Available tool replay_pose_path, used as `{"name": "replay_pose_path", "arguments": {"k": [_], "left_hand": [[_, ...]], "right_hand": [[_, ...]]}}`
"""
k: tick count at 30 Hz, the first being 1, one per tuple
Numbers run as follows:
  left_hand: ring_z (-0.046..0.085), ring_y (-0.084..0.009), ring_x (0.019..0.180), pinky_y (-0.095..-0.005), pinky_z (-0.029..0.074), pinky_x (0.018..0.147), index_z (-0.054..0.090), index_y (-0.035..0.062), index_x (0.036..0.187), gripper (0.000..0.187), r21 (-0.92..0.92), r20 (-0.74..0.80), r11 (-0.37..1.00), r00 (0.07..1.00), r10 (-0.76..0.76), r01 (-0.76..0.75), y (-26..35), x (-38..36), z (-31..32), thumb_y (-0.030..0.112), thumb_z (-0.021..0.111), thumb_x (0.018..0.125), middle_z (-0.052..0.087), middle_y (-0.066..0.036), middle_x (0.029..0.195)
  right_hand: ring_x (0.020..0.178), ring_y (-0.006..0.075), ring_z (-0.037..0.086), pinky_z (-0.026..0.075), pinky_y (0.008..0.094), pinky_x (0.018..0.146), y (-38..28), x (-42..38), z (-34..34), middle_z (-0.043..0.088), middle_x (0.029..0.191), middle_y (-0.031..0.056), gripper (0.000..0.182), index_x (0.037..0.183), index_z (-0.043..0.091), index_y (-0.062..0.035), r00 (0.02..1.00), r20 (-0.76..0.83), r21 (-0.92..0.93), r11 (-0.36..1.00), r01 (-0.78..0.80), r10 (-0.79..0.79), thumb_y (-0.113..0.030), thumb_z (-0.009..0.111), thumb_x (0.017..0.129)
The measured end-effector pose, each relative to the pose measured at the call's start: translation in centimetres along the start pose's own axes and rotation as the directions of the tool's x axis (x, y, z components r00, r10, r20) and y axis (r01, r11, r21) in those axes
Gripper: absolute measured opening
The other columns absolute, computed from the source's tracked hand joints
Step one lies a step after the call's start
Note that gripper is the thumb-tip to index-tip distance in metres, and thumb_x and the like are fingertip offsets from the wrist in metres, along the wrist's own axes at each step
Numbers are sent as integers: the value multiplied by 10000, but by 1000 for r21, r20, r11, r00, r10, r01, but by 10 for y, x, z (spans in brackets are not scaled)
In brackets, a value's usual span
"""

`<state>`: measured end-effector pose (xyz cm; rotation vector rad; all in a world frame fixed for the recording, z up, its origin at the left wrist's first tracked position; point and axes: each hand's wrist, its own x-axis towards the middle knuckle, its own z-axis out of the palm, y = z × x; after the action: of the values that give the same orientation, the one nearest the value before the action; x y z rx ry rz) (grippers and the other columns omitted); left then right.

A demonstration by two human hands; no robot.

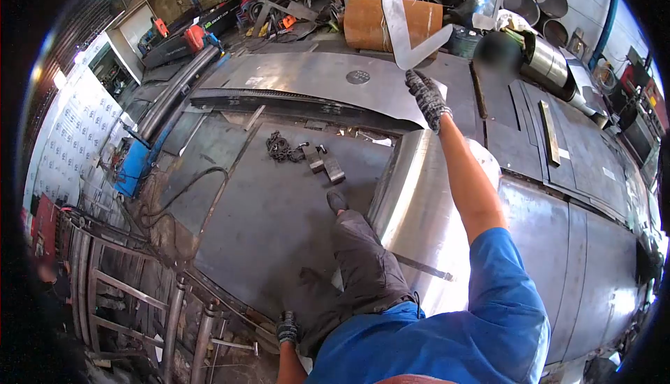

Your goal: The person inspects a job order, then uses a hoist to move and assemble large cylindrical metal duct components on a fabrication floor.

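My right hand point(427, 99), in a grey knitted glove, is raised at the end of my stretched arm. Its fingers are closed at the lower corner of a flat, angular metal strip point(395, 24), which stands up above the hand. Beside my thigh hangs my left hand point(287, 329), gloved too, its fingers loosely extended and nothing visible in them. A hammer-like tool point(234, 345) lies to the left of that hand, apart from it. Close by my right leg is a curved, shiny metal sheet point(412, 188), with a narrow flat bar point(422, 267) across it.
Metal blocks point(324, 163) and a chain point(283, 148) lie on the steel plate point(258, 209) by my foot. A long metal sheet point(300, 77) lies ahead. Behind it are a rusty cylinder point(363, 24) and several pipe sections. A tubular frame point(129, 290) stands lower left.
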<state>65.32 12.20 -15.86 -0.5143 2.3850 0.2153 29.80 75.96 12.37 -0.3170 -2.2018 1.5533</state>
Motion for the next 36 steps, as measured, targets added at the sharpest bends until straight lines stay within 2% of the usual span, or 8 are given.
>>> {"name": "replay_pose_path", "arguments": {"k": [16, 20, 22, 23, 24, 25, 32, 36], "left_hand": [[533, -408, 1096, -430, 439, 886, 398, 123, 1364, 563, 111, 134, 983, 982, 130, -146, -17, 42, 7, 447, 454, 907, 584, -209, 1169], [586, -316, 1035, -421, 455, 850, 484, 78, 1301, 632, -582, -150, 792, 982, 114, -181, -54, 148, 50, 557, 424, 895, 600, -201, 1140], [588, -331, 1012, -419, 442, 869, 577, 60, 1191, 647, -88, -881, 604, 344, 323, -792, -45, 194, 51, 603, 414, 878, 614, -216, 1095], [588, -331, 1012, -419, 442, 869, 577, 60, 1191, 647, -106, -880, 607, 359, 312, -788, -66, 228, 67, 603, 414, 878, 614, -216, 1095], [558, -336, 1066, -412, 424, 902, 545, 66, 1226, 636, -459, -322, 840, 936, 145, -288, -55, 223, 50, 587, 412, 886, 586, -211, 1155], [528, -341, 1119, -405, 406, 935, 513, 72, 1261, 627, -336, 428, 874, 884, -191, 351, 9, 159, -61, 570, 409, 895, 557, -206, 1215], [404, -293, 1261, -412, 361, 998, 400, 101, 1368, 585, -329, 75, 906, 949, 306, -266, -38, 243, 26, 491, 360, 934, 413, -154, 1389], [220, -272, 1359, -376, 200, 1112, 215, 82, 1445, 511, 780, -573, 625, 409, 710, 7, -67, 225, 25, 197, 341, 964, 206, -80, 1499]], "right_hand": [[1154, 290, 517, 356, 329, 992, -14, -46, 92, 579, 1211, 168, 606, 1263, 527, -50, 971, 212, 12, 993, -117, 112, -524, 476, 889], [1119, 278, 535, 377, 335, 967, -27, -45, 103, 597, 1182, 154, 594, 1248, 536, -52, 964, 257, -138, 990, -29, 64, -521, 494, 886], [1103, 285, 542, 382, 339, 961, -27, -35, 116, 604, 1164, 157, 587, 1243, 539, -56, 959, 249, -150, 984, -98, 134, -520, 495, 886], [1125, 278, 532, 378, 330, 974, -24, -28, 123, 590, 1194, 156, 580, 1246, 540, -61, 960, 251, -135, 986, -95, 127, -517, 491, 889], [1175, 265, 505, 356, 316, 1002, 5, -4, 129, 560, 1247, 158, 596, 1248, 533, -40, 968, 243, -229, 973, 2, 55, -514, 499, 888], [1198, 266, 488, 344, 312, 1014, 6, 6, 136, 544, 1267, 163, 617, 1257, 521, -28, 967, 250, -249, 968, 9, 56, -520, 501, 885], [1293, 298, 387, 277, 325, 1060, -57, 81, 256, 445, 1370, 173, 779, 1357, 404, -17, 970, 242, -331, 940, 88, -5, -609, 467, 855], [1320, 297, 346, 250, 320, 1077, -116, 117, 338, 380, 1420, 166, 799, 1388, 353, -22, 955, 269, -253, 948, 194, -124, -603, 470, 852]]}}
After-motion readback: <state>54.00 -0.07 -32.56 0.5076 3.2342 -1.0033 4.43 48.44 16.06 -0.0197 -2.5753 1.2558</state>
